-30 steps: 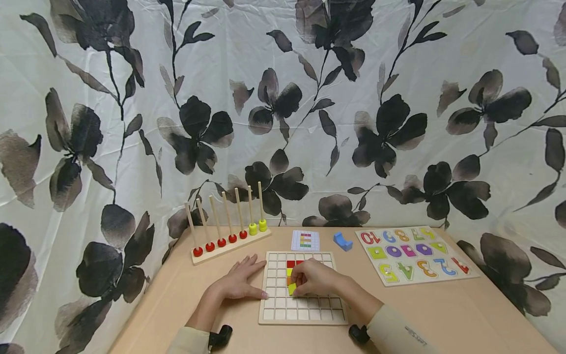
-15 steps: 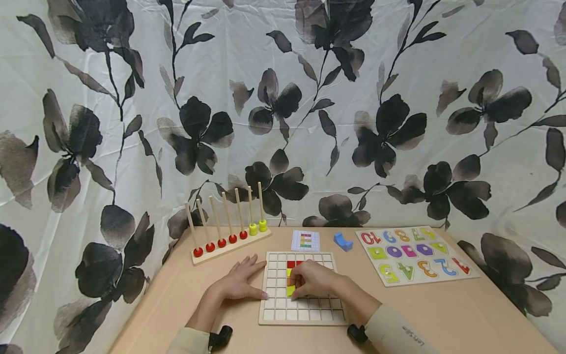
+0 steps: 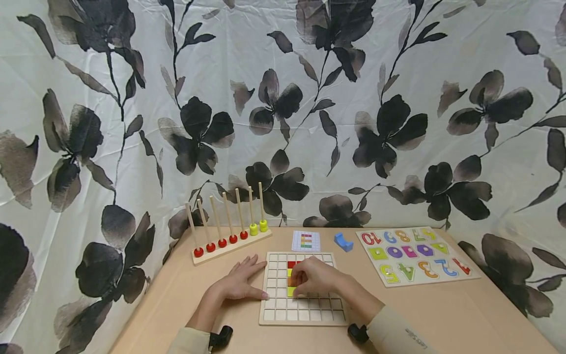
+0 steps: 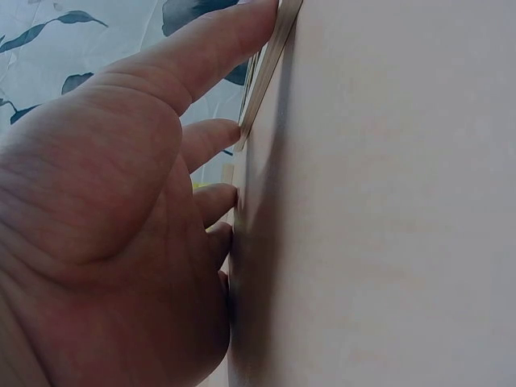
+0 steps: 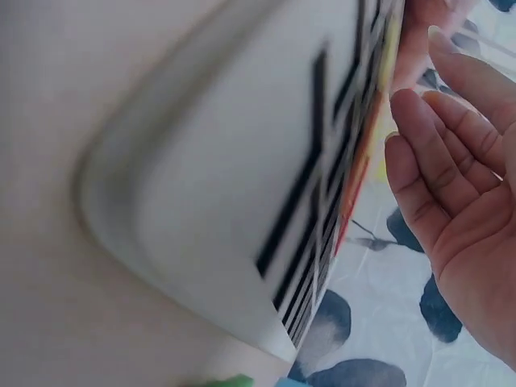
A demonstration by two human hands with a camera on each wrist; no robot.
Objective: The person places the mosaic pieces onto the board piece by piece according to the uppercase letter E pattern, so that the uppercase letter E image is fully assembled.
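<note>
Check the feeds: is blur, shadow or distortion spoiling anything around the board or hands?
Head view: evenly lit, the board mostly crisp; left wrist view: dimmer, with a dark shadow on the table alongside the left hand; right wrist view: the board's near edge is blurred and looks stretched, while the right hand is sharper.

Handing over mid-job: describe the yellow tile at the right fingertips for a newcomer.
Find the wooden grid board beside the left hand. There, by the right hand, the yellow tile lies below the orange tile, lowest of the visible colours.
</note>
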